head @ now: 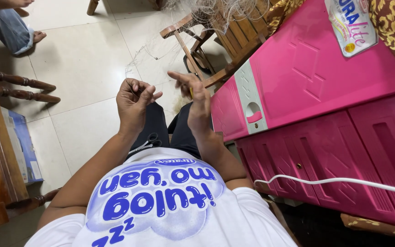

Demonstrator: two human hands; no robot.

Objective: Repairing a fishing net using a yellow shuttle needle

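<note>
The left hand (pixel 132 103) is curled narrow, pinching thin net thread (pixel 154 52) that runs up to the net (pixel 216 11) draped over the wooden chair (pixel 234 36), so the thread stays tight, while the right hand (pixel 196 98) pinches a small yellow tool (pixel 191 93) and scissors (pixel 146 142) wait on the lap.

Both hands (pixel 136 103) (pixel 197 98) raised, pinching fine netting (pixel 161 50)

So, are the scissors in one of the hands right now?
No, the scissors lie on the person's lap, below the left hand, while the right hand is raised beside it.
</note>
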